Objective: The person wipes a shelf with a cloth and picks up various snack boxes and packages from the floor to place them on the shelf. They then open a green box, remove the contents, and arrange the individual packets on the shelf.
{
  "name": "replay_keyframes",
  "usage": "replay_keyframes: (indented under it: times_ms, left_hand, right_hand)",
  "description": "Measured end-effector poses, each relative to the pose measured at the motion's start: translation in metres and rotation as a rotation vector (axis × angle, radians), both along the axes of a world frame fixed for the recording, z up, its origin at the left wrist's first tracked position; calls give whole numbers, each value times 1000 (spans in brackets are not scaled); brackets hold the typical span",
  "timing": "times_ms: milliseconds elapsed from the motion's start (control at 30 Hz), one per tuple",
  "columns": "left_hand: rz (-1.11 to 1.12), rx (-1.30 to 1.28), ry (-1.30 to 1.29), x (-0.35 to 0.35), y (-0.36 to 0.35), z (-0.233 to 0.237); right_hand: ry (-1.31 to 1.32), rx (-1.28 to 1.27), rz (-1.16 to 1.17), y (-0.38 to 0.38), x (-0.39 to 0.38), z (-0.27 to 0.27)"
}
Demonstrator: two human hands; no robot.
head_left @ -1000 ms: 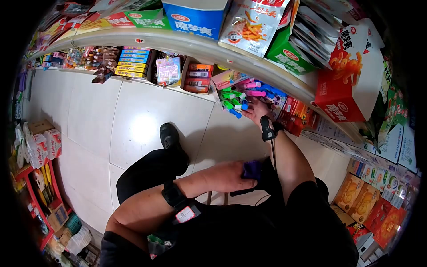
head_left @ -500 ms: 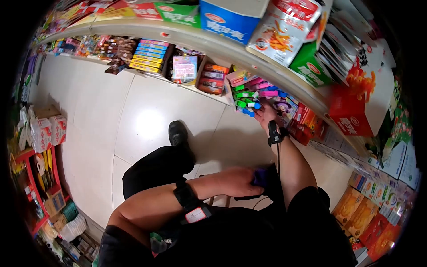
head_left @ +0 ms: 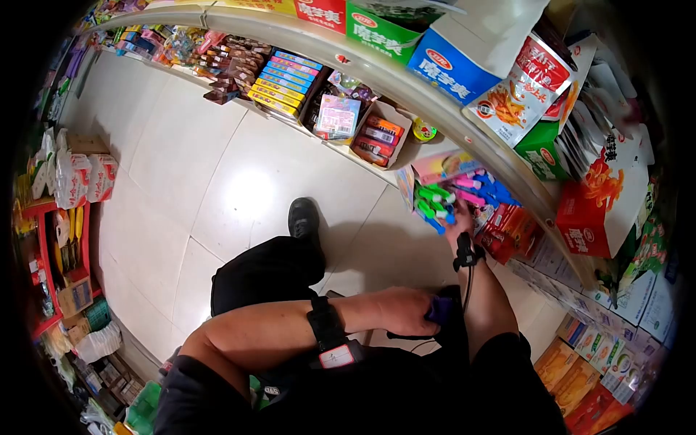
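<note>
My right hand [head_left: 458,222] is at the near side of an open display box [head_left: 444,168] packed with green, pink and blue plastic sticks [head_left: 475,190]. Its fingers curl at the box's near edge and are partly hidden among the sticks, which are too small to identify exactly. The box sits tilted at the shelf's front edge. Close to my body, my left hand [head_left: 406,310] is closed around a dark purple cloth [head_left: 439,310], bunched up beside my right forearm.
Left of the box stand a carton of orange-and-purple packs [head_left: 378,138] and a round yellow-green tub [head_left: 423,130]. Red packets [head_left: 507,230] lie to its right. Above runs a curved shelf edge [head_left: 406,90] with snack boxes [head_left: 453,65]. A red rack [head_left: 54,261] stands far left.
The display box has come outward toward me with my right hand, uncovering the round tub behind it. My left hand still holds the cloth. The whole view has shifted slightly.
</note>
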State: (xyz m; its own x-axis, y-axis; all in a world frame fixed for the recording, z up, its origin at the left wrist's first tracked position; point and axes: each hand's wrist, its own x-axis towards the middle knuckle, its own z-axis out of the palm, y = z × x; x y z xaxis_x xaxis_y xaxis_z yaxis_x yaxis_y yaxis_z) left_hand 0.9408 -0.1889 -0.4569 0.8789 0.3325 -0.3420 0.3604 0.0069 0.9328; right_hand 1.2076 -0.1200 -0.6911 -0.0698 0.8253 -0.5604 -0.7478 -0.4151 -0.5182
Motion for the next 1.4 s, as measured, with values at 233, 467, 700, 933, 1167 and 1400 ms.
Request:
replay_keyframes:
  times_ms: [233,467,700,933,1167,1400]
  left_hand:
    - [-151,-20,130,-6,4,22]
    - [-368,92,115,-17,-19,2]
    - [-378,81,202,-32,5,17]
    - [-295,145,265,-48,4,12]
    - [67,-35,272,-83,12,7]
    - [302,-158,335,-101,2,11]
  right_hand:
    - [-58,83,127,-35,-39,87]
    - [-596,168,560,-112,-56,34]
    - [-273,-371,582,-151,-71,-28]
    - [-595,377,745,-103,-87,-115]
    - [-452,-293,748,-20,-133,-82]
    - [-411,-387,895,21,-173,-132]
